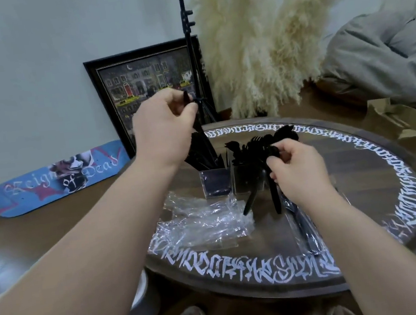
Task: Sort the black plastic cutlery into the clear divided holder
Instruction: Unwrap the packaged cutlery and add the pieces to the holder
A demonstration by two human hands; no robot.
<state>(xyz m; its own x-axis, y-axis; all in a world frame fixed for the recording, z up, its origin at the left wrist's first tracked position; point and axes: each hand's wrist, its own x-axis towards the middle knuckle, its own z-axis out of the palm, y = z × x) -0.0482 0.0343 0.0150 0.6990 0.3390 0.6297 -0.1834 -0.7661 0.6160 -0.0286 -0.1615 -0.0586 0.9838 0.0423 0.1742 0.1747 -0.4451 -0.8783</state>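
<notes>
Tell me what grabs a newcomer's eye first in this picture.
First, the two hands at centre: the left hand pinches black cutlery above the clear divided holder, while the right hand grips a bunch of black pieces beside it. Next, the round table with white calligraphy around its rim. Behind it rise tall cream pampas plumes, and a blue skateboard deck lies at left.

Two hands [163, 126], one clear holder [217, 185], one round table [359, 165].
</notes>
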